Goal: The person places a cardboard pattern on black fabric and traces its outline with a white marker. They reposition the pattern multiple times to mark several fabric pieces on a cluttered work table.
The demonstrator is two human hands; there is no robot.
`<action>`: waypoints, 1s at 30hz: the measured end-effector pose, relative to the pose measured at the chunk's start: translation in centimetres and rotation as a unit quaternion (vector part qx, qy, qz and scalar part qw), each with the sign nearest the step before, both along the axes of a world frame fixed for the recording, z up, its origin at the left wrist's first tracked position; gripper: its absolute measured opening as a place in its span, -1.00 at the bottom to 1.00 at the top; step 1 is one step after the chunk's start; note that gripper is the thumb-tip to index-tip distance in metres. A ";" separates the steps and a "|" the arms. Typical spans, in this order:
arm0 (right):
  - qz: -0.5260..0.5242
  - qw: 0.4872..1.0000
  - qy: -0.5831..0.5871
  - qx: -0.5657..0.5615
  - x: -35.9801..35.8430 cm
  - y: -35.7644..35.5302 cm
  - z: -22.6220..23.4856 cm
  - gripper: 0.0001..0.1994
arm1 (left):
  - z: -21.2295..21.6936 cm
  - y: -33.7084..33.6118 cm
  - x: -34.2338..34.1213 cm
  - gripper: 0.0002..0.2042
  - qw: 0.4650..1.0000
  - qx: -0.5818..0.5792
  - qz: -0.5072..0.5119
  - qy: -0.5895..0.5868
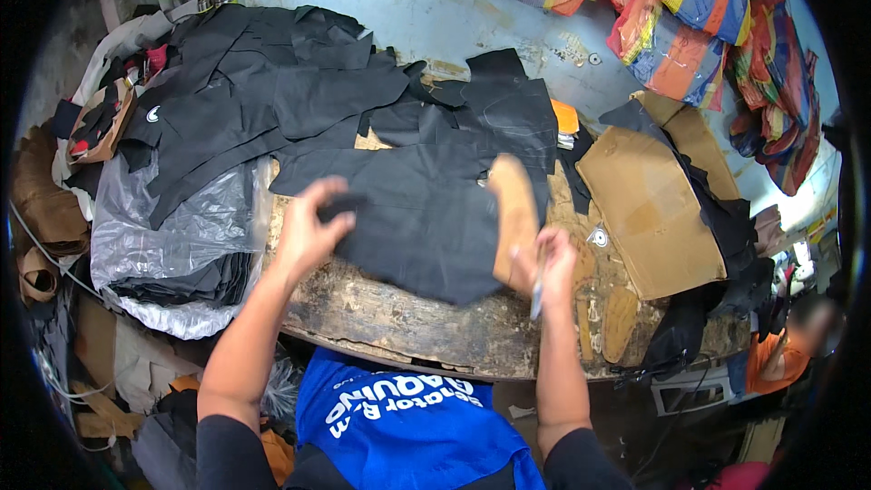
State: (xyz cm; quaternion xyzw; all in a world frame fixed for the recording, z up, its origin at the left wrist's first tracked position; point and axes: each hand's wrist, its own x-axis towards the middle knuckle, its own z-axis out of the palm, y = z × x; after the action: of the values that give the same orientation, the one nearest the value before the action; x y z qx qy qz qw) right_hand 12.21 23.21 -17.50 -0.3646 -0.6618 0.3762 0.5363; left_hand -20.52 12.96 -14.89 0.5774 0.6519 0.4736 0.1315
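Observation:
A black sheet of leather-like material (408, 218) lies on the worn wooden table in front of me, its near edge smeared by motion. My left hand (310, 229) is at the sheet's left edge, thumb and fingers apart. To the right, my right hand (552, 263) is closed around a slim, pale pen-like tool (536, 299) pointing down toward me. A long tan template (513, 213), blurred, stands up from the fingers of that same hand, over the sheet's right edge.
Overlapping black pieces (299, 82) cover the table's far side. A clear plastic bag (172, 227) sits at left, an open cardboard box (649, 209) at right. More tan templates (620, 322) lie near the right edge. A person in orange (776, 363) is at far right.

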 end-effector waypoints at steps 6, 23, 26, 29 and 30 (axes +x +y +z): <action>-0.218 0.971 0.007 -0.096 -0.6 12.2 -3.2 -0.67 | -0.9 6.2 -0.7 -0.05 0.909 -0.338 0.192 0.151; -0.278 0.960 0.012 0.019 -0.4 12.2 -8.5 -0.67 | 11.7 8.0 -8.6 -0.06 0.894 0.001 0.175 -0.413; -0.290 0.957 -0.005 0.019 -0.3 12.4 -8.7 -0.66 | 14.5 8.5 -7.0 -0.22 0.973 -0.066 0.127 -0.180; -0.277 0.961 0.015 0.012 -0.2 12.5 -8.7 -0.66 | 16.4 9.3 -4.9 -0.50 0.981 -0.061 0.107 0.151; -0.288 0.957 -0.007 0.017 -0.2 12.4 -8.7 -0.66 | 16.8 9.5 -4.3 -0.55 0.958 -0.010 0.116 0.262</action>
State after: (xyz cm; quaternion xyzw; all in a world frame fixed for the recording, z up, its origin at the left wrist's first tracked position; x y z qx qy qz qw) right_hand 12.02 35.64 -26.22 -0.5331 -0.5389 0.1920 0.6234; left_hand -24.85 22.46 1.92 0.6004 0.7306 0.3112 -0.0943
